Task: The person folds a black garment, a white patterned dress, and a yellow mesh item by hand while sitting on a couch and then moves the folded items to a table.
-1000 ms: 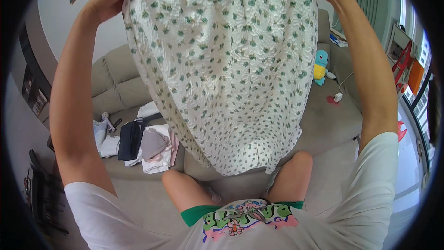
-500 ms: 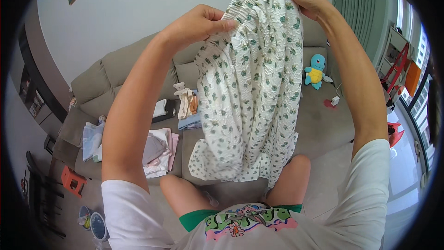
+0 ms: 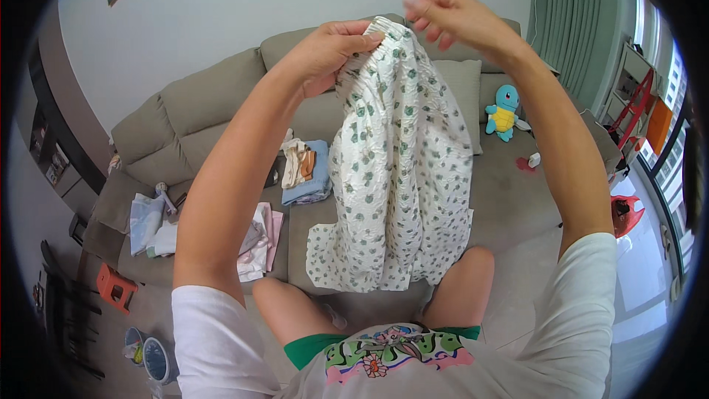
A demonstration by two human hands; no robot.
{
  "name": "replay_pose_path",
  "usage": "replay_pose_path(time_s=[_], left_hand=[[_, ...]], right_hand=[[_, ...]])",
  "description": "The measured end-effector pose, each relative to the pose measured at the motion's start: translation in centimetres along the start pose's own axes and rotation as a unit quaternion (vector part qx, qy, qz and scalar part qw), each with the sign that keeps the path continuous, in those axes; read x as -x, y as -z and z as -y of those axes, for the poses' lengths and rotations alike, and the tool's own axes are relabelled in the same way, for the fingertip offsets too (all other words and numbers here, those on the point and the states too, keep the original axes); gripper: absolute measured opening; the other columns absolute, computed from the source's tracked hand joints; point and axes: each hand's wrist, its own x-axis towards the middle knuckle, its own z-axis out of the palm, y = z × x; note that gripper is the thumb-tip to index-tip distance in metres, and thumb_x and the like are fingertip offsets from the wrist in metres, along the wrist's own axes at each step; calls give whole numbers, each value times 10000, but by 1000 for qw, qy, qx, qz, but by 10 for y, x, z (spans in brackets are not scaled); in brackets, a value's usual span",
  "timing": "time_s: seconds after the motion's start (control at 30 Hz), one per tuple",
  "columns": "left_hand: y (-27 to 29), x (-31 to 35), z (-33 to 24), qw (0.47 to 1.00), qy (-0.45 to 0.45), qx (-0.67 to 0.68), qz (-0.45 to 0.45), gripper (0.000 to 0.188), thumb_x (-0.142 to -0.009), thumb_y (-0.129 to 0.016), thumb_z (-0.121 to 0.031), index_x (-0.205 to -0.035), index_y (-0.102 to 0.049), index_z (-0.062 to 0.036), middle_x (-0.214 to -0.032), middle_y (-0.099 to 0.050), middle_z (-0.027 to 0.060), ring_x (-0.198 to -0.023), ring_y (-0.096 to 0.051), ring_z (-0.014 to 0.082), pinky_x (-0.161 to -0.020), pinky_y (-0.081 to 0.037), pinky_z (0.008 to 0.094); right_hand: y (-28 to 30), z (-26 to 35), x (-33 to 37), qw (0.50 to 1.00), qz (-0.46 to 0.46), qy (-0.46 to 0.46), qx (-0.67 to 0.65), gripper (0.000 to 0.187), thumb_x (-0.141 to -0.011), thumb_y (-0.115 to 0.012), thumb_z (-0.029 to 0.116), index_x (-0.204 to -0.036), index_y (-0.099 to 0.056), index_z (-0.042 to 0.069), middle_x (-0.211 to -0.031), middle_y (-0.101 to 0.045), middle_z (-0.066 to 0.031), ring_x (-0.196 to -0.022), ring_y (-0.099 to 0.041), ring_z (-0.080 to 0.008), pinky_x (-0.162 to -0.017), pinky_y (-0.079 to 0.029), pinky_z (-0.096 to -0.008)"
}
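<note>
Both hands are raised at the top centre of the frame: I see my left hand clenched on the gathered waistband of the white, green-speckled garment, which hangs down mid-frame over the grey sofa, while my right hand hovers just beside it, fingers loosely curled, gripping nothing.

The garment is white with small green leaf prints. The sofa is grey-beige. The plush toy is blue and yellow. The stool is orange.
</note>
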Motion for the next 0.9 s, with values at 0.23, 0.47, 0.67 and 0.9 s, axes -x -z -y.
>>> replay_pose_path(time_s=[0.23,0.47,0.67,0.9], left_hand=[[2,-7,11,994,-26,-85,66,454,-814,-609,-71,-1257,-519,-33,-1023,-637,27,-938,-590,67,-836,-480,240],[12,20,73,941,-17,-294,167,656,-791,-728,-357,-1319,-471,-66,-1076,-626,67,-1048,-561,154,-861,-482,307],[36,21,8,787,-50,-615,5,371,-855,-661,-366,-923,-612,-5,-710,-593,74,-654,-506,149,-603,-422,328],[9,26,-168,614,-123,-757,-185,233,-825,-673,-170,-992,-636,-12,-882,-656,143,-839,-637,248,-676,-537,399]], right_hand=[[-31,-3,-5,986,155,19,-65,495,-777,-705,411,-1012,-650,-21,-884,-647,-72,-821,-581,-135,-763,-451,-262],[33,-35,2,996,50,53,-60,315,-811,-685,343,-939,-648,58,-798,-590,45,-670,-504,-44,-609,-411,-228],[80,-3,15,998,5,-12,-63,106,-854,-672,158,-863,-635,58,-741,-617,14,-636,-553,-66,-611,-471,-223],[148,42,-29,992,-35,29,114,100,-852,-641,132,-779,-621,66,-700,-544,28,-629,-467,-88,-622,-406,-269]])
